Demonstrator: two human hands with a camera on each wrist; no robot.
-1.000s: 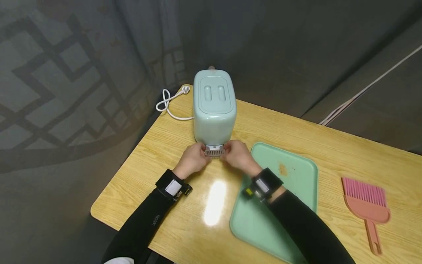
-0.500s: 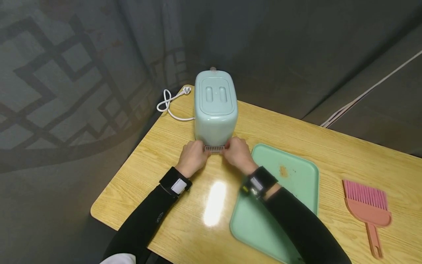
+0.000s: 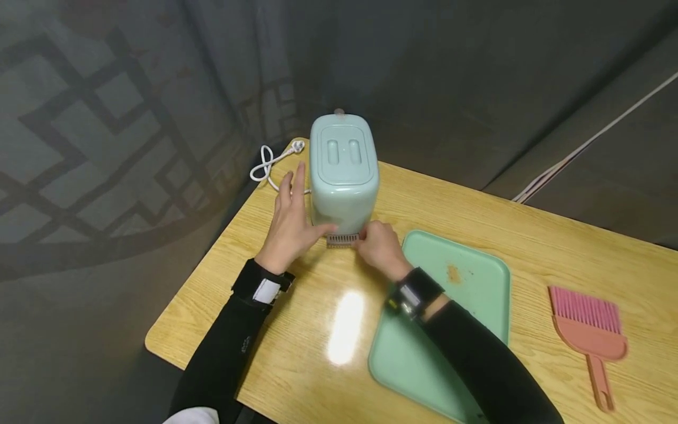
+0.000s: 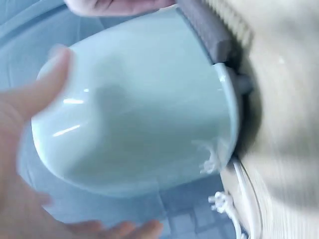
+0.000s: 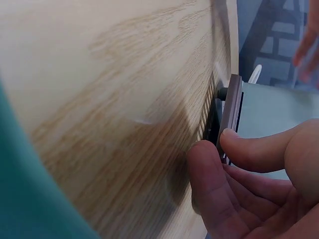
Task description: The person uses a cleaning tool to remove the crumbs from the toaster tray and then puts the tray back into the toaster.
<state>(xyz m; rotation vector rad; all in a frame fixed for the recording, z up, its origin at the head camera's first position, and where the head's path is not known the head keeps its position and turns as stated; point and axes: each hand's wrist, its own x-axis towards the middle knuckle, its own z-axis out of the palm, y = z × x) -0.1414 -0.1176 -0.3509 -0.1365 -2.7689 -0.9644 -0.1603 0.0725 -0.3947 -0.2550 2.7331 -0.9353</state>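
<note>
A pale blue toaster [image 3: 344,156] with a lid on top stands near the table's back left corner. A slotted grey-brown crumb tray [image 3: 342,240] sticks out at the bottom of its near end. My right hand [image 3: 380,248] pinches the right end of this tray between thumb and fingers, as the right wrist view shows at the tray's edge [image 5: 230,109]. Beside the toaster's left side, my left hand [image 3: 288,232] has its fingers spread, and the thumb reaches across the toaster's near end. In the left wrist view this hand is blurred in front of the toaster [image 4: 134,104]; contact cannot be told.
A white power cord [image 3: 263,171] with its plug lies left of the toaster. To the right, a green tray [image 3: 410,353] with some brown crumbs lies under my right forearm. A pink brush [image 3: 590,335] rests further right. Dark curtains [image 3: 450,88] hang behind the table.
The crumb tray has slid further in under the toaster. My left hand has let go of its left end, moved up and left, and spread its fingers. My right hand has stayed at the tray.
</note>
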